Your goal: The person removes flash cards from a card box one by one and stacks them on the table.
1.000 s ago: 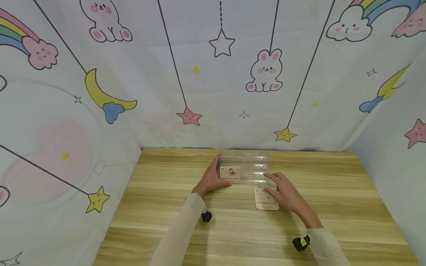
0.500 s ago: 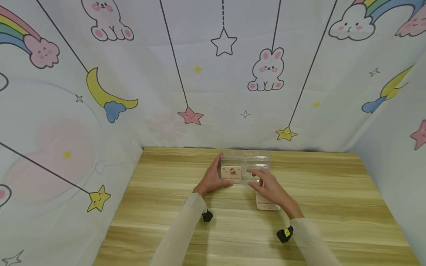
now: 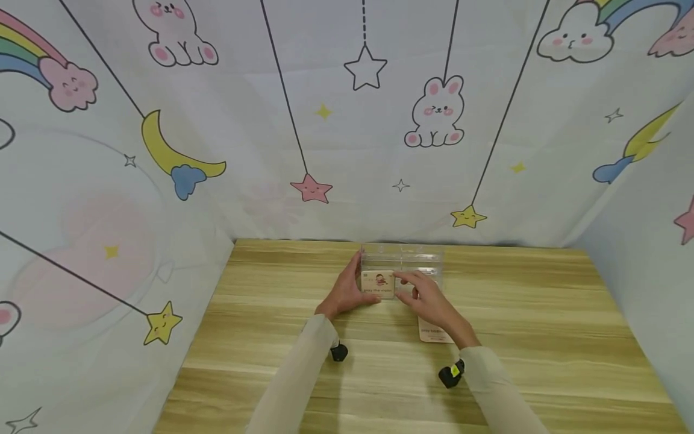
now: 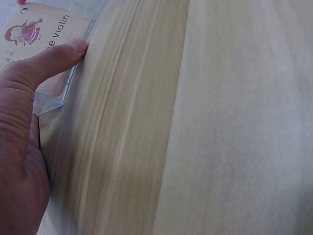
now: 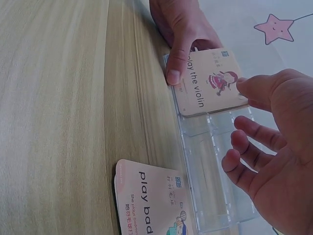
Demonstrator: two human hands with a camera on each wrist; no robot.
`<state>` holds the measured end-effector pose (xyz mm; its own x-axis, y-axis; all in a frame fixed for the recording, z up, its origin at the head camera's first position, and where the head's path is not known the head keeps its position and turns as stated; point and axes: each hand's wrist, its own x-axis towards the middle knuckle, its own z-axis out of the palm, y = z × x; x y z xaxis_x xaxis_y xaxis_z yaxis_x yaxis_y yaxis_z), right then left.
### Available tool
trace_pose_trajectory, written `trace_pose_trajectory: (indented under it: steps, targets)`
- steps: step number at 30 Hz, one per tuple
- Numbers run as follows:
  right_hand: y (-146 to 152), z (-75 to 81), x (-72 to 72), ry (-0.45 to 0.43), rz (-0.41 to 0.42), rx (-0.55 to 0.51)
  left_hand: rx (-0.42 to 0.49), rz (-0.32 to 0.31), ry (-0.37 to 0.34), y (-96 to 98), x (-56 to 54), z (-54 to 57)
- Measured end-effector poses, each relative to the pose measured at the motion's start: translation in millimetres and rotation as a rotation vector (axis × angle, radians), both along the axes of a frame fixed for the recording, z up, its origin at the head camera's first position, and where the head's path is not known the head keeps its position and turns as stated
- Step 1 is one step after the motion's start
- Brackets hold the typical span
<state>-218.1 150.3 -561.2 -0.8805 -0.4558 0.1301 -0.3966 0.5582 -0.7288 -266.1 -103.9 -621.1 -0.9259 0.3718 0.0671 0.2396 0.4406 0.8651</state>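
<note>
Soft light — head-view card lettering (image 3: 378, 290) seems blurred.

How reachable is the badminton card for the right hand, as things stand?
Probably yes: the badminton card lies on the table outside the clear holder with nothing seen on it, though the right hand is at the violin card.

Left grip (image 3: 347, 290), right grip (image 3: 429, 298) flank tray (image 3: 402, 263); room over rightmost tabletop (image 3: 558, 325).

Counter (image 3: 390, 377), one, wood-grained, pale brown. Directly on it: clear compartmented tray (image 3: 420, 258), twelve o'clock, near far edge; printed card (image 5: 146, 200), flat, tray's five o'clock.
</note>
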Motion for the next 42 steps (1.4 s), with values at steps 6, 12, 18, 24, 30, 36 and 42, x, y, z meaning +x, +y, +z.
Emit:
trace_pose_trajectory:
  steps: [6,12,18,24,30,36,42]
  targets:
    - [0.2,2.7,1.0,-0.007,0.003,-0.016,-0.006,-0.002,0.0,0.0,-1.2,1.0]
    - [-0.4,1.0,0.1,-0.008,-0.008,-0.034,-0.021,0.002,-0.003,0.4,-1.0,1.0]
    - [-2.4,0.4,-1.0,-0.001,-0.021,-0.064,-0.024,0.005,-0.001,0.5,-1.1,2.0]
    - [-3.0,-1.6,0.0,-0.031,-0.022,-0.096,-0.038,0.009,-0.013,0.6,-0.9,1.9]
    - [-6.1,-2.3,1.3,-0.066,-0.021,-0.118,-0.019,0.005,-0.003,0.2,-0.3,1.2]
    - [-11.1,-4.9,-0.5,-0.03,0.009,-0.108,-0.011,-0.001,0.0,-0.2,0.0,1.5]
    - [-15.2,-4.5,-2.8,0.012,0.017,-0.103,-0.018,-0.002,-0.002,-0.4,-0.1,0.9]
